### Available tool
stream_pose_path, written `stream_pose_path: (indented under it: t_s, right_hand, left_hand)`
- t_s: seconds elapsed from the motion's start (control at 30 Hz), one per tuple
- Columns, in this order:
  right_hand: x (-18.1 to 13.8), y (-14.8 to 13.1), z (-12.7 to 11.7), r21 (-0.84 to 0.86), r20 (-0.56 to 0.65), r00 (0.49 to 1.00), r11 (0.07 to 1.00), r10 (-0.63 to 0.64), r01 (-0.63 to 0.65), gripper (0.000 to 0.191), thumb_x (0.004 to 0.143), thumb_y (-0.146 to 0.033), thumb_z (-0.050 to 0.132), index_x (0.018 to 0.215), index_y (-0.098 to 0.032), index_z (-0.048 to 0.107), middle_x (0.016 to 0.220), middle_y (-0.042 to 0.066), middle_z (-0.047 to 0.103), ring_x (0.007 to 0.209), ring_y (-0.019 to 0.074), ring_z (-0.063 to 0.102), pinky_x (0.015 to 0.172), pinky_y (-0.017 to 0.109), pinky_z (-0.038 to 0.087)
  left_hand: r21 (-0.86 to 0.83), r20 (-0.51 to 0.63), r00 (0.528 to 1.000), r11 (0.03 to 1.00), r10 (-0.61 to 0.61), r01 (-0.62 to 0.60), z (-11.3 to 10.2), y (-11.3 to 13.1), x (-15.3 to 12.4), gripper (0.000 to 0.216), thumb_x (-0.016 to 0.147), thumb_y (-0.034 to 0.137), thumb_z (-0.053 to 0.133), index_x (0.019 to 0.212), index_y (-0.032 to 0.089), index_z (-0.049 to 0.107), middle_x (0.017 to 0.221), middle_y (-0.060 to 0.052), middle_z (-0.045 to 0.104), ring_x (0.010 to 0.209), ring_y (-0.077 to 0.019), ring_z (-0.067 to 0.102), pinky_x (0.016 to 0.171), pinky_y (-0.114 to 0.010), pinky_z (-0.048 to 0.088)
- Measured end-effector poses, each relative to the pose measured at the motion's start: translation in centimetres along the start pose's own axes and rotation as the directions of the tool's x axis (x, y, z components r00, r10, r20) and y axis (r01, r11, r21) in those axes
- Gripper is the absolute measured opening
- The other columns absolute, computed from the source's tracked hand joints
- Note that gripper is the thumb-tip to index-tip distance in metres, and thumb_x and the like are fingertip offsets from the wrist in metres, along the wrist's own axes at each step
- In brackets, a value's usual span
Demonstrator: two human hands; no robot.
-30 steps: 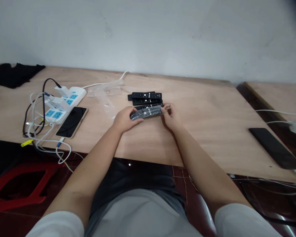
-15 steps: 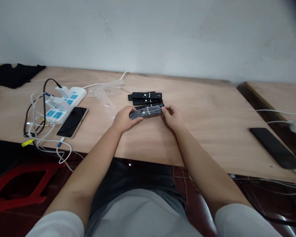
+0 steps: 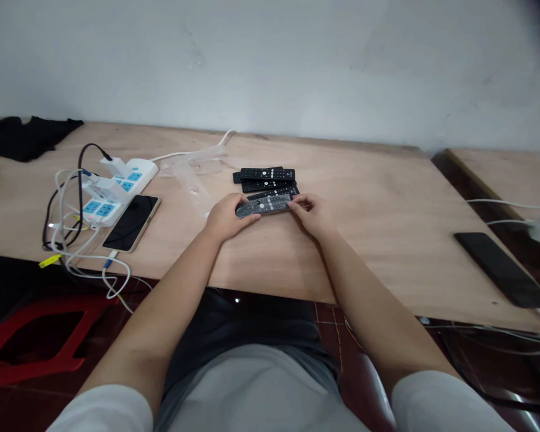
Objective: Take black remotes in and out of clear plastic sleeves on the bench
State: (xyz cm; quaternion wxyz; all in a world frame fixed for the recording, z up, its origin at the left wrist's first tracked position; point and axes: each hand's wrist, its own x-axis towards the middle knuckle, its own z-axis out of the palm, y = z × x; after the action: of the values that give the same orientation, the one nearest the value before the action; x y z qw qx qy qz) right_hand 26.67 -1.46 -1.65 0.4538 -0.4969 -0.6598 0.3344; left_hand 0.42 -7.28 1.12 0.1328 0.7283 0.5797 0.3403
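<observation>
Left grip (image 3: 227, 217), right grip (image 3: 312, 213) clasping one wrapped remote (image 3: 266, 206), at least three black remotes (image 3: 268, 174) behind, two phones (image 3: 131, 223)

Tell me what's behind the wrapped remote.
Overlapping black remotes lie behind the wrapped remote. It hides part of the nearest one; what is directly underneath cannot be seen.

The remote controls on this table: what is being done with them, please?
A person holds a plastic-wrapped remote near its two ends, with the left hand at one end and the right hand at the other. Just beyond it, more black remotes lie overlapping. Pieces of clear plastic lie to the left.
</observation>
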Motion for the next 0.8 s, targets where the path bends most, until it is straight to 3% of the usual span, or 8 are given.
stream_pose_path:
  t_s: [0.37, 0.57, 0.8]
  right_hand:
    - [-0.09, -0.49, -0.07, -0.04, 0.016, 1.0, 0.999, -0.024, 0.025, 0.035, 0.088, -0.06, 0.062, 0.085, -0.025, 0.062, 0.1, 0.008, 0.074, 0.084, 0.024, 0.066, 0.084, 0.044, 0.054]
    - [-0.2, -0.24, -0.08, -0.027, 0.036, 0.999, 1.0, -0.013, 0.014, 0.037, 0.092, -0.062, 0.056, 0.086, -0.026, 0.055, 0.073, 0.001, 0.065, 0.069, 0.0207, 0.061, 0.075, 0.039, 0.052]
    - [-0.02, 0.08, 0.11, 0.097, 0.029, 1.0, 0.995, -0.006, 0.003, 0.044, 0.09, -0.07, 0.054, 0.089, -0.027, 0.048, 0.084, 0.003, 0.072, 0.062, 0.0183, 0.061, 0.066, 0.037, 0.053]
  left_hand:
    - [-0.016, -0.012, 1.0, 1.0, 0.01, -0.01, -0.05, -0.03, -0.01, 0.041, 0.075, 0.05, 0.082, 0.101, 0.023, 0.063, 0.104, -0.005, 0.07, 0.095, -0.0237, 0.066, 0.085, -0.037, 0.052]
    - [-0.008, 0.001, 1.0, 1.0, -0.005, 0.005, 0.01, -0.02, 0.03, 0.043, 0.073, 0.05, 0.084, 0.101, 0.023, 0.063, 0.105, -0.005, 0.07, 0.096, -0.0244, 0.066, 0.086, -0.038, 0.052]
    - [-0.019, -0.02, 0.999, 0.999, 0.027, -0.027, 0.06, -0.18, -0.01, 0.045, 0.072, 0.049, 0.084, 0.102, 0.023, 0.062, 0.105, -0.004, 0.068, 0.097, -0.0234, 0.065, 0.086, -0.037, 0.052]
